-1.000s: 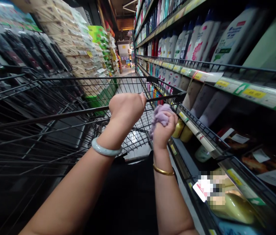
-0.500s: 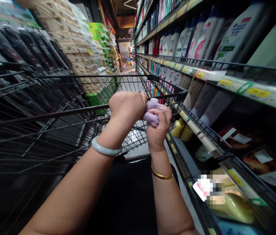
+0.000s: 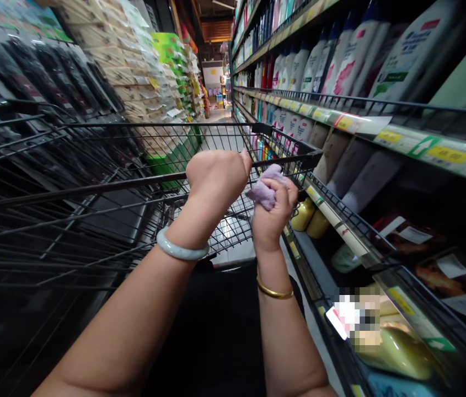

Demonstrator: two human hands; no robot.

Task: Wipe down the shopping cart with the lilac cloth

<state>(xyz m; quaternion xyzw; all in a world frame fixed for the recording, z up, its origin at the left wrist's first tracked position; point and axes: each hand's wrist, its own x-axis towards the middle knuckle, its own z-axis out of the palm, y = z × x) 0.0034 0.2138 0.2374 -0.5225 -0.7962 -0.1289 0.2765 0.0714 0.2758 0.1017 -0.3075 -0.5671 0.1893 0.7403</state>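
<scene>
My left hand (image 3: pixel 216 179) is closed in a fist around the top bar of a black wire shopping cart (image 3: pixel 92 190). A pale green bangle sits on that wrist. My right hand (image 3: pixel 274 207) is shut on a crumpled lilac cloth (image 3: pixel 264 187), pressed against the cart bar just right of my left hand. A gold bangle circles the right wrist. The cart's basket stretches ahead and to the left, and I see nothing inside it.
Shelves (image 3: pixel 381 132) close on the right hold white bottles above and yellow bottles (image 3: pixel 305 215) lower down, with yellow price tags. On the left stand stacked paper packs (image 3: pixel 133 71) and hanging dark goods. The aisle floor (image 3: pixel 218 118) runs straight ahead.
My right hand moved with the cloth left along the cart bar until it touched my left hand, then slid back a little to the right. The left hand kept its grip.
</scene>
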